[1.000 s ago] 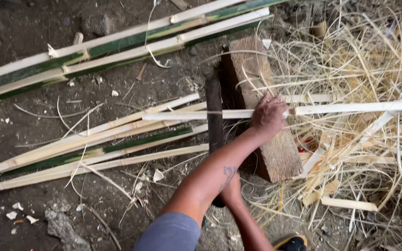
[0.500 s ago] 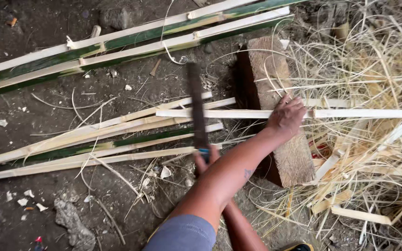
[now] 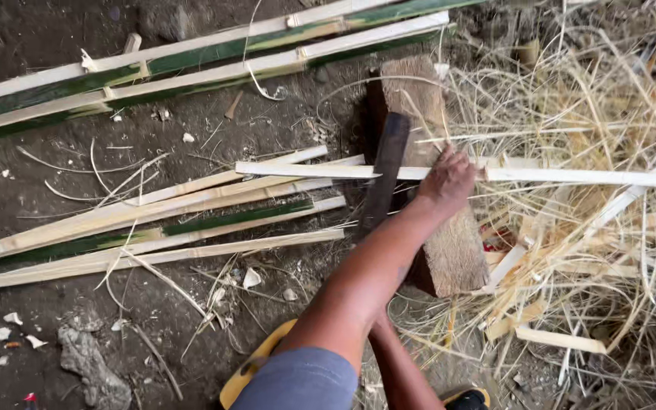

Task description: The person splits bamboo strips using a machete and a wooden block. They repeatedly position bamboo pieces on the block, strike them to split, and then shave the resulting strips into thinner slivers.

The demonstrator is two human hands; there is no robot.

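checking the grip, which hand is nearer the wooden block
Left. The left hand presses a bamboo strip onto the wooden block; the right hand is hidden under the left forearm.

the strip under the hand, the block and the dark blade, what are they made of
Strip: looks like split bamboo, pale and raw; matching slats nearby keep green skin. Block: rough, unfinished wood, grain lines showing on top. Blade: probably dull dark metal, flat and unpolished, though the look leaves it open. The left hand presses the strip onto the block.
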